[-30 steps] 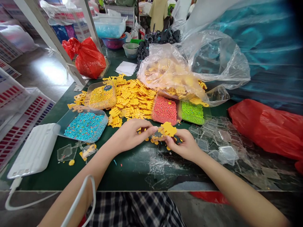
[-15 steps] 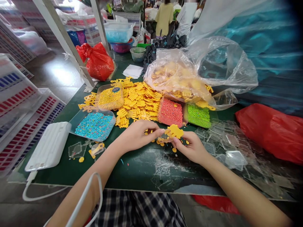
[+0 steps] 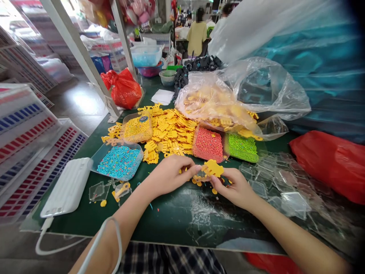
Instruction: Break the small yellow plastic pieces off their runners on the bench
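Observation:
My right hand pinches a flat yellow plastic piece just above the green table. My left hand reaches across, its fingertip touching the piece's left edge, fingers curled. Small yellow bits lie under both hands. Behind them sit open trays of red beads, green beads, blue beads and yellow beads, with a heap of yellow plastic parts between.
A clear bag of yellow parts lies behind the trays. Clear plastic lids are scattered at right beside a red bag. A white power bank with a cable lies at left. People stand far back.
The camera has tilted up, so everything sits lower in the frame. Both hands stay on the yellow piece with hardly any movement.

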